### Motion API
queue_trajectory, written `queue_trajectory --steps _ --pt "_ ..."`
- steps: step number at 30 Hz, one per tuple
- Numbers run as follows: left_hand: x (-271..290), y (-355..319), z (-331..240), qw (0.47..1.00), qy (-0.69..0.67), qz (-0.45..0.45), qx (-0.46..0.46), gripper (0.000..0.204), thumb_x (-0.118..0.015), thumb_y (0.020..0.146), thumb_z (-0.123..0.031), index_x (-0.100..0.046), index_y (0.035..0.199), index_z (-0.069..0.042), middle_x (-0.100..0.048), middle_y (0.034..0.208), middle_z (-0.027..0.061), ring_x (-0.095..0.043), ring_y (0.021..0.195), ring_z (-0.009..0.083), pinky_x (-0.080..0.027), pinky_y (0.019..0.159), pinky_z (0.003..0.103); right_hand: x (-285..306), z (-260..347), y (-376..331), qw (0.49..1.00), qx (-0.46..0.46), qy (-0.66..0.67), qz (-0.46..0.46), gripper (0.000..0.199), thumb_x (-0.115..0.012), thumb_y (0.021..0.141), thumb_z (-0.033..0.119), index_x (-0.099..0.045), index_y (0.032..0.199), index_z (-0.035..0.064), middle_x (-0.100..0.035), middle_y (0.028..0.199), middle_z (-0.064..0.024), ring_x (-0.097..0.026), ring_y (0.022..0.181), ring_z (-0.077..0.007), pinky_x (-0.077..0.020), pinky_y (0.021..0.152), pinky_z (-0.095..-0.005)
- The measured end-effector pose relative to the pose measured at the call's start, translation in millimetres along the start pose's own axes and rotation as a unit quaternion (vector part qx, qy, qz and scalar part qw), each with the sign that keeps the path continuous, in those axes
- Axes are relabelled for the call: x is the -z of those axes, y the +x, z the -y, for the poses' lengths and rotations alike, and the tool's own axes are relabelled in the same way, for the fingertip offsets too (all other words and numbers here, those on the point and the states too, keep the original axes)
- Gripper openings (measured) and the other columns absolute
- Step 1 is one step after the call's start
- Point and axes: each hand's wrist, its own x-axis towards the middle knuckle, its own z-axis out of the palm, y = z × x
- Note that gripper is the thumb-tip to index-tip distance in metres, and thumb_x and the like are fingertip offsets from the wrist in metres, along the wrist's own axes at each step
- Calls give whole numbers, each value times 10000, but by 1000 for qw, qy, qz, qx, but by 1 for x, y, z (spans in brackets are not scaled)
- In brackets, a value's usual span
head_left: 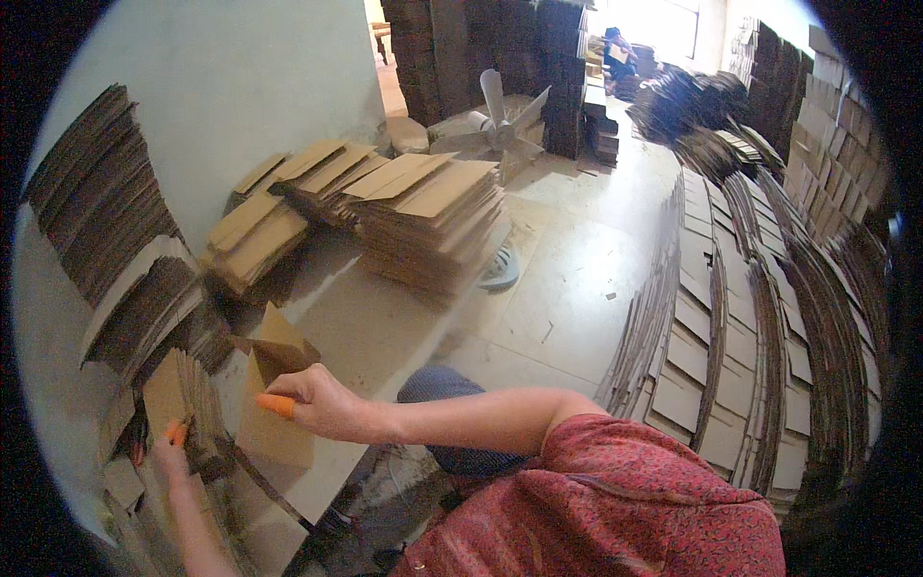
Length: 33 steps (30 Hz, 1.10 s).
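The right hand [322,404] reaches across the body to the lower left and grasps a folded brown cardboard piece [274,394], an orange finger cot [276,406] on one fingertip pressed against its face. The cardboard piece stands tilted on edge, its upper flap raised near a dark notch, just above the floor [567,279] at the lower left of the view. The left hand [173,450] is lower and further left, its fingers closed on the edge of a standing bundle of cardboard sheets [183,399], with an orange-covered fingertip showing at the bundle's side; how firmly it grips cannot be told. The two hands are near each other, with the cardboard piece between them and the bundle just beside it. Against the pale wall [221,87] on the left lean dark fanned stacks of flat cardboard [96,207]. Further back on the floor lie lighter stacks of folded cartons [428,226], several leaning on one another. Behind them stands a floor fan [500,120] with pale blades, its round base resting on the floor beside the stacks. To the right, long curved rows of flattened cartons [760,317] stand on edge and fill that side of the room. The person's red patterned sleeve [635,510] fills the lower middle, with a blue-clad knee [437,387] behind the forearm.
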Motion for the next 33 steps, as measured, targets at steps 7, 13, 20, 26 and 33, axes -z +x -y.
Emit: queue_trajectory --steps 7,13,20,26,33 --pt "12 -47 -25 898 -380 -128 -180 340 -407 845 17 -545 1155 5 -539 1193 97 -516 1077 199 -388 939 321 -9 14 19 955 -237 152 89 306 -569 852 233 -573 1100 53 -614 843 -69 -602 692 -111 -499 564 -241" --pt "-19 -123 -139 860 -114 -118 -484 433 -609 802 -233 -532 1192 -60 -546 1173 132 -509 1092 251 -356 976 341 20 26 22 907 -187 373 -59 158 -580 815 126 -604 894 -9 -637 880 -119 -616 745 -228 -499 682 -368" --pt "-53 -141 -95 956 -261 -98 -90 450 -692 750 -225 -554 1127 -20 -620 944 159 -580 838 219 -453 748 308 28 18 18 986 -21 146 -72 149 -557 843 67 -626 966 20 -627 886 1 -546 769 -87 -446 698 -230" --pt "-63 -153 -107 965 -224 -106 -82 214 -671 764 -194 -639 833 5 -577 614 160 -545 545 187 -437 537 313 22 -16 1 1000 -13 -13 24 145 -534 849 29 -601 965 -28 -615 874 10 -513 791 -82 -446 702 -234" --pt "-71 -153 -110 951 -251 -108 -141 141 -641 768 -57 -570 728 57 -516 561 127 -431 491 123 -384 476 270 10 -51 -19 999 -40 -2 15 154 -545 852 49 -594 982 -17 -628 864 -16 -498 792 -67 -451 682 -258"
